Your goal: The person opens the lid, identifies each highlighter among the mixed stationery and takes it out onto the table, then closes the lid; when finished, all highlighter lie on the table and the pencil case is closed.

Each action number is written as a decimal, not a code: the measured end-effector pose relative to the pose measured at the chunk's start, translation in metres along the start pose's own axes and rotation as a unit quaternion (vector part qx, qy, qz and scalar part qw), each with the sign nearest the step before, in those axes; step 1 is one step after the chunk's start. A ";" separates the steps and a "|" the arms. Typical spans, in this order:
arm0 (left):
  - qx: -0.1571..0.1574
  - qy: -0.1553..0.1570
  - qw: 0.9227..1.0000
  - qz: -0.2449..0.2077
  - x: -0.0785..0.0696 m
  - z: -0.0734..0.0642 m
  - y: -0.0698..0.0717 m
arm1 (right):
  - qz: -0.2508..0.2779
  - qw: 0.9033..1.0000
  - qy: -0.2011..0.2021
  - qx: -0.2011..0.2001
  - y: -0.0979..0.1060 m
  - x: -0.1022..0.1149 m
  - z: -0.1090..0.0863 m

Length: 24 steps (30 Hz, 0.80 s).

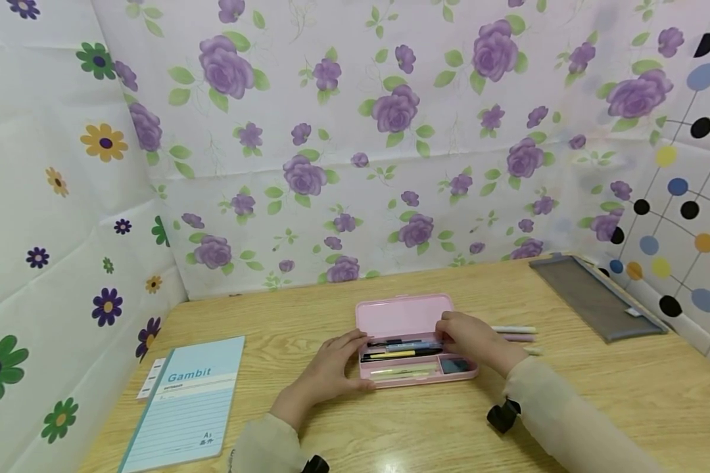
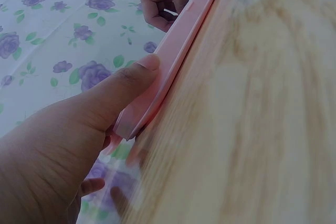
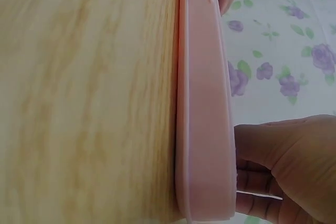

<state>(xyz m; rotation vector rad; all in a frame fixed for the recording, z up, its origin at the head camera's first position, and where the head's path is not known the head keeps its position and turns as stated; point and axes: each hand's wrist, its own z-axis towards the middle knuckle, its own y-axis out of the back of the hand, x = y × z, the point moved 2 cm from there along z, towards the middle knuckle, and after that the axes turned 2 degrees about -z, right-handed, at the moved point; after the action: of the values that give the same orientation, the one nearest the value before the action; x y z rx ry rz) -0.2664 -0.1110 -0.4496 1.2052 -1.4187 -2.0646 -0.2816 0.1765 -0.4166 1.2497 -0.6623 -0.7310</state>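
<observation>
A pink pencil case [image 1: 411, 383] lies on the table with its lid [image 1: 399, 315] raised at the back. My left hand [image 1: 329, 369] grips the case's left end, the thumb [image 2: 128, 80] pressed on the front wall and fingers round behind. Over the right end, my right hand [image 1: 466, 335] reaches in with curled fingers. Its fingertips are hidden behind the wall in the wrist views, and I cannot tell whether they hold anything. A blue pen [image 1: 411, 345] in the case ends right beside them. A yellow-and-black pencil [image 1: 396, 355] and a dark eraser-like block [image 1: 454, 365] lie inside.
Several pens or markers, one of them purple [image 1: 517, 337], lie on the table [image 1: 432, 433] just right of the case. A light-blue notebook [image 1: 186, 401] lies at the left, partly over a white card [image 1: 150, 380]. At the far right rests a grey mesh pouch [image 1: 594, 295].
</observation>
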 end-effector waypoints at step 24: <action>-0.006 -0.004 1.000 0.000 0.000 0.000 -0.001 | 0.052 0.998 -0.020 0.009 0.028 -0.006 -0.015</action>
<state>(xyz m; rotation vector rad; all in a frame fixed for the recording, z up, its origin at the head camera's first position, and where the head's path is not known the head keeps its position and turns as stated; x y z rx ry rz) -0.2661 -0.1104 -0.4500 1.1934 -1.4068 -2.0788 -0.2700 0.1939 -0.3928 1.2095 -0.7622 -0.6665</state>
